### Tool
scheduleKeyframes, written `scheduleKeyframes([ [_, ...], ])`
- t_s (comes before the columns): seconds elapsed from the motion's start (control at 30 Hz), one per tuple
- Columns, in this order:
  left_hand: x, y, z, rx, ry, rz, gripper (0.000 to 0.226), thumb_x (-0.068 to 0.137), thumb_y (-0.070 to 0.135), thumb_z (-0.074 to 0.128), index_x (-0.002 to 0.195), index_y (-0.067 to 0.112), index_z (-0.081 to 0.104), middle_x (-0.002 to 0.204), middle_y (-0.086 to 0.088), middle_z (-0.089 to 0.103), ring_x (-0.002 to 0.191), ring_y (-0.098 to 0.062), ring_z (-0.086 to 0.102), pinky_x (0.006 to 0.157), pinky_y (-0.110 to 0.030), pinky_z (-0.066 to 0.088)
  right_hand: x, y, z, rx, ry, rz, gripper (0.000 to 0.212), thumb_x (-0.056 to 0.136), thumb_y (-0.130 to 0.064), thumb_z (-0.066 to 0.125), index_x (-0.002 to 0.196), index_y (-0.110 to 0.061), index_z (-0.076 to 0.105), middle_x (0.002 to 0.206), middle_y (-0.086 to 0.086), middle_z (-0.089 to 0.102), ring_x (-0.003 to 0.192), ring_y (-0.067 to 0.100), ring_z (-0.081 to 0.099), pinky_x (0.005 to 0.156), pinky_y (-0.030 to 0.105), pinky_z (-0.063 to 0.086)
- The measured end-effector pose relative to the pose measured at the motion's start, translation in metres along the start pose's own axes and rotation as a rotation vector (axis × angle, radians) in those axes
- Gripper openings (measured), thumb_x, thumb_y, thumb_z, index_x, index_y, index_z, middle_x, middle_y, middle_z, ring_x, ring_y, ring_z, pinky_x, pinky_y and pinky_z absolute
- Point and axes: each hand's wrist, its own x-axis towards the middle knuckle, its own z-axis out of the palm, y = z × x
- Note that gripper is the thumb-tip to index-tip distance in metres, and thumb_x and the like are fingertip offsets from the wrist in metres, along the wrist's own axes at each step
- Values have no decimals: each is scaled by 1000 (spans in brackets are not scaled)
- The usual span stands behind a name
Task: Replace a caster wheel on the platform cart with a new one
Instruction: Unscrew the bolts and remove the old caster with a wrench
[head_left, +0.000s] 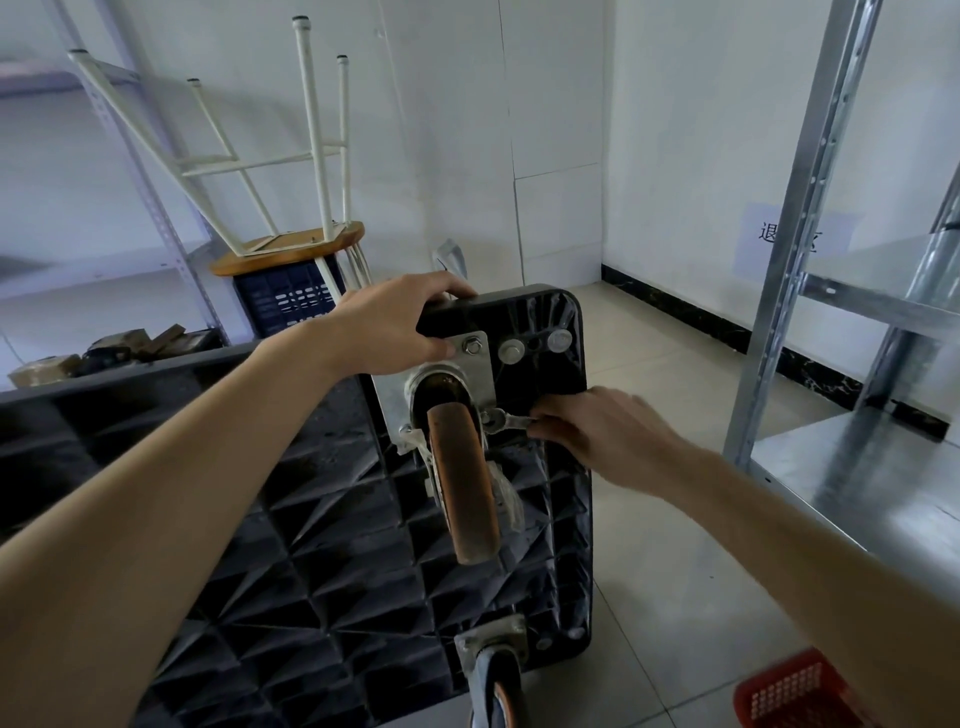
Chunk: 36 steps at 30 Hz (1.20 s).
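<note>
The black platform cart (540, 322) stands on its side with its ribbed underside facing me. A worn orange caster wheel (465, 488) sits in a metal bracket bolted to the cart near its top corner. My left hand (395, 327) grips the cart's top edge, thumb by the bracket plate. My right hand (597, 431) holds a small metal wrench (506, 420) whose head sits on a bolt at the bracket's right side. A second caster (496, 675) is fixed lower down.
An upturned white-legged stool (283, 244) rests on a dark crate (285, 301) at the back left. Metal shelving (810, 249) stands at the right. A red plastic basket (795, 696) sits on the tiled floor at the bottom right. Boxes lie at the left.
</note>
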Motion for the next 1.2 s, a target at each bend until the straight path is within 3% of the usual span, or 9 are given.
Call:
scheduleKeyframes([
  [0.07,2,0,0,-14,-1,5,52,87,25,76,129,42,51,105,24,67,79,4,60,70,-28,42,8,-6,-28,-180,-44,-42,27,102,-52,45,115,-37,63,103,-5,70,95,22,67,69,32,38],
  [0.23,4,-2,1,11,10,10,52,85,26,75,128,44,51,97,28,64,77,3,59,70,-29,42,50,-55,-77,-804,-125,-308,23,98,-45,56,109,-30,70,102,0,71,97,27,69,64,31,39],
  [0.33,3,-4,1,28,24,2,53,84,28,75,127,48,49,98,30,63,84,-2,61,75,-33,45,56,-68,-81,-900,-134,-320,20,96,-42,62,107,-27,70,101,0,70,97,26,68,65,32,39],
  [0.6,1,-2,1,-1,10,2,53,80,36,72,126,49,50,102,29,64,87,-2,62,81,-37,50,35,-48,-74,-803,-78,-252,28,101,-48,49,115,-35,70,102,-4,73,97,25,69,49,27,18],
  [0.83,1,-1,1,18,24,-13,52,85,27,75,127,47,51,99,31,62,87,-1,61,81,-34,47,36,-48,-82,-777,-38,-247,22,99,-45,55,111,-34,71,99,-1,72,96,26,68,54,29,24],
  [0.93,1,0,1,14,31,-9,52,86,26,75,128,45,51,101,31,63,90,-1,61,82,-33,46,20,-26,-77,-492,-21,-130,23,96,-53,58,112,-42,71,96,-9,71,95,22,67,60,30,33],
  [1.03,0,0,1,23,29,-13,52,86,29,75,130,44,51,105,27,65,91,-5,62,83,-35,46,-4,-6,-46,-152,9,14,24,96,-58,56,104,-41,70,79,-16,62,83,15,63,56,27,33],
  [1.2,-1,1,1,20,28,-17,52,86,29,76,130,44,51,105,27,64,90,-5,62,84,-36,45,-17,7,12,154,161,171,28,96,-58,54,100,-37,73,67,-10,63,61,9,57,51,30,36],
])
